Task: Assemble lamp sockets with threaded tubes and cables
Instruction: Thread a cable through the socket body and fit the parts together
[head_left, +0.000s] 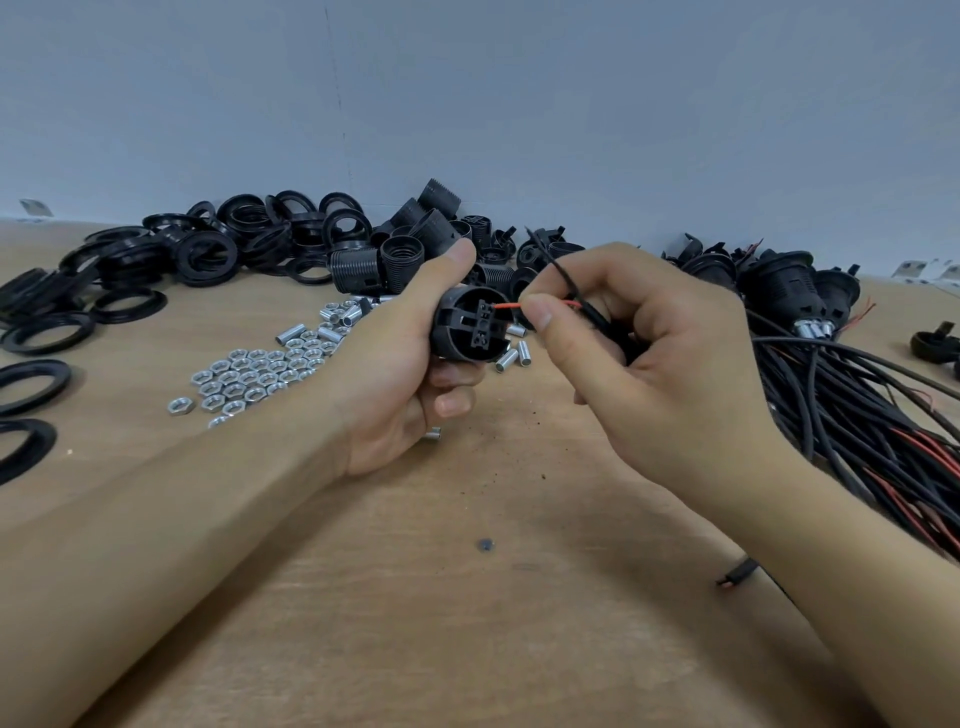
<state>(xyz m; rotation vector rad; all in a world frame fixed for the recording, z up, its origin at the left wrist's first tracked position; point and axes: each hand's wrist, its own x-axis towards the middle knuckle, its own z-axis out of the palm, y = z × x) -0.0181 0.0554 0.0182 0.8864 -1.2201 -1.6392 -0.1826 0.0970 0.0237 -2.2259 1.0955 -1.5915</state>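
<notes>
Nearest, two bare forearms reached in over the wooden table (415, 623), and a short black cable offcut (735, 572) lay on the wood just beside the right forearm. Above mid-table the left hand (400, 374) gripped a black socket (470, 327), thumb along its top and fingers curled beneath, the terminal end turned toward the camera. Just right of it the right hand (649, 364) pinched a red wire (511, 305) between thumb and forefinger, the wire's tip touching the socket's terminal block; the black cable (597, 317) it came from ran through the same curled fingers, and a thin black wire stuck up above the knuckles. Left of the left wrist a patch of silver hex nuts (254, 374) lay flat on the table, with short threaded tubes (332, 322) scattered beyond them and a few more near the socket. At the right, a thick bundle of black and red cables (857, 415) stretched toward the near edge, leading back to finished sockets (784, 291) lying on their sides. Farther left, black rings (208, 254) were heaped and strewn along the table's edge. Behind the hands sat a pile of loose threaded socket bodies (410, 234), close to the grey wall (467, 104).
</notes>
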